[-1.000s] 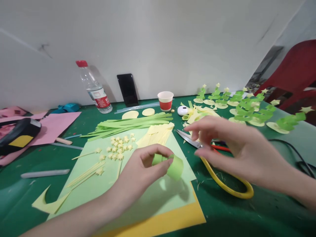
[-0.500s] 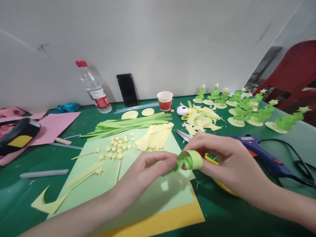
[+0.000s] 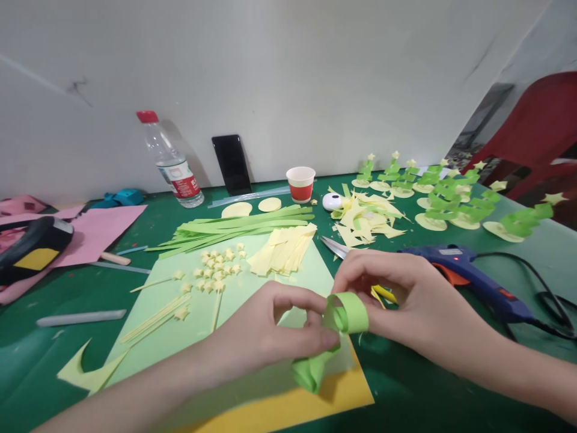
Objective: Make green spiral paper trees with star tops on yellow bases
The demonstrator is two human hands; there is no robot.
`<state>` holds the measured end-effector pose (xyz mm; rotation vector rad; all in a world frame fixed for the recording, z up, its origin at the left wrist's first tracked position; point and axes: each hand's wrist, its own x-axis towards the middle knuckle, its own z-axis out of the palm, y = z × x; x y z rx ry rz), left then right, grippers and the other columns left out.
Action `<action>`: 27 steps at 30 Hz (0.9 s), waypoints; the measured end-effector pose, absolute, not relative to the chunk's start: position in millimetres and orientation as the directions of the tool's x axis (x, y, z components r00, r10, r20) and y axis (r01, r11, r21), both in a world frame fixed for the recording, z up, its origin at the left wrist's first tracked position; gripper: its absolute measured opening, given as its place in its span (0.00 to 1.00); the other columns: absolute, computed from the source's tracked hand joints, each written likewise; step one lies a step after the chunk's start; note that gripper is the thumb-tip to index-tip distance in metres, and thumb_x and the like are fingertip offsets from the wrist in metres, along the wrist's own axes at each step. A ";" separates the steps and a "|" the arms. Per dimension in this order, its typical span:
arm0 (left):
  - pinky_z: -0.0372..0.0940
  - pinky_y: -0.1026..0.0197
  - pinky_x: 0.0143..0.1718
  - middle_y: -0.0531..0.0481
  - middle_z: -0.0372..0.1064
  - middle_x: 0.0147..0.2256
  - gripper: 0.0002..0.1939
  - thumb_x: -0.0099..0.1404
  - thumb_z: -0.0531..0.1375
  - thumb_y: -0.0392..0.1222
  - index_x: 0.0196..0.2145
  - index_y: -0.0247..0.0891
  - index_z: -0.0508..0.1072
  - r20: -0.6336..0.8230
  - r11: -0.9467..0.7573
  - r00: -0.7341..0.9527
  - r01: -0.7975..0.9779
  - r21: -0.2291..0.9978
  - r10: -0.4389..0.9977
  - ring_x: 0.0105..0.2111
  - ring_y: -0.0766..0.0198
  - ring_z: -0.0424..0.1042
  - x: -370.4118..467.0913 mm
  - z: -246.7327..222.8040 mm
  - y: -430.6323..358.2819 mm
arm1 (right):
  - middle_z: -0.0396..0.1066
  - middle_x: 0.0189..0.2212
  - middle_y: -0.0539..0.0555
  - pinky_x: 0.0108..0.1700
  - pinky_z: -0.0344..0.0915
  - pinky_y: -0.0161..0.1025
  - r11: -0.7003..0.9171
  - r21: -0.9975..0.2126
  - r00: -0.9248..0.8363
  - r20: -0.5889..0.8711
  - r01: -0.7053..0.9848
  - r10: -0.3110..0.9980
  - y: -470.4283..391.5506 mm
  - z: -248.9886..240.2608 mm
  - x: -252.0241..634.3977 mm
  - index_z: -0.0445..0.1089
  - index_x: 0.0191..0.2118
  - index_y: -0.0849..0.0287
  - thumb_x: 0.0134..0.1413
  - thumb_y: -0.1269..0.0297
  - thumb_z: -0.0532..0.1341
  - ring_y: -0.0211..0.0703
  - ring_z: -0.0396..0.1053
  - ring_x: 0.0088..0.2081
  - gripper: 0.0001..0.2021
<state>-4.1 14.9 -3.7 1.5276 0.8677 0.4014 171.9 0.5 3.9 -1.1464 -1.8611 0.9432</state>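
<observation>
Green paper strip (image 3: 345, 313), curled into a loop, sits pinched between both my hands just above the pale green card sheet (image 3: 189, 328). My left hand (image 3: 265, 334) grips the lower end, thumb and fingers closed narrow on the paper, and the tail (image 3: 311, 370) hangs crumpled below it over the orange-yellow sheet (image 3: 315, 400). My right hand (image 3: 406, 300) closes on the loop's top from the far side, fingertips tight.

Risks as I judge them: thin paper, so squeezing too hard could flatten the curl or crease it. Pulling the two hands apart could tear the strip or let the loop spring open. The tail is already bunched; more twisting likely kinks it for good.

Blue hot glue gun (image 3: 469, 279) lies just beside my right wrist, red light on, so probably hot; a careless wrist shift could touch it or snag its black cable (image 3: 536, 282). Scissors (image 3: 333, 246) lie just behind my right fingers, blades partly hidden. Small yellow folded paper stars (image 3: 219, 267) lie loose on the card near my left hand; a sweep of my forearm could scatter them.
</observation>
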 end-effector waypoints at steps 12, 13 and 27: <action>0.62 0.60 0.40 0.56 0.63 0.22 0.07 0.54 0.60 0.43 0.21 0.39 0.73 -0.227 -0.052 0.573 0.430 0.901 0.787 0.29 0.65 0.66 0.6 -12.3 10.7 | 0.60 0.16 0.46 0.21 0.58 0.27 0.315 -0.883 -0.015 0.330 0.347 0.944 16.4 24.3 195.5 0.64 0.19 0.56 0.43 0.65 0.60 0.30 0.58 0.19 0.07; 0.62 0.59 0.41 0.57 0.62 0.22 0.07 0.54 0.60 0.42 0.21 0.40 0.72 -0.235 -0.054 0.569 0.445 0.894 0.788 0.30 0.64 0.67 0.5 -11.2 10.8 | 0.58 0.15 0.46 0.20 0.57 0.28 0.314 -0.884 0.016 0.340 0.347 0.940 17.4 25.2 198.2 0.64 0.19 0.56 0.44 0.64 0.60 0.30 0.56 0.19 0.08; 0.50 0.50 0.54 0.60 0.56 0.18 0.05 0.54 0.57 0.37 0.22 0.40 0.70 -0.095 -0.246 0.594 0.467 0.850 0.799 0.21 0.69 0.60 7.0 -16.8 7.7 | 0.50 0.22 0.48 0.24 0.49 0.39 0.366 -0.928 0.340 0.368 0.073 0.866 39.6 44.5 235.1 0.58 0.17 0.58 0.50 0.71 0.57 0.32 0.51 0.24 0.13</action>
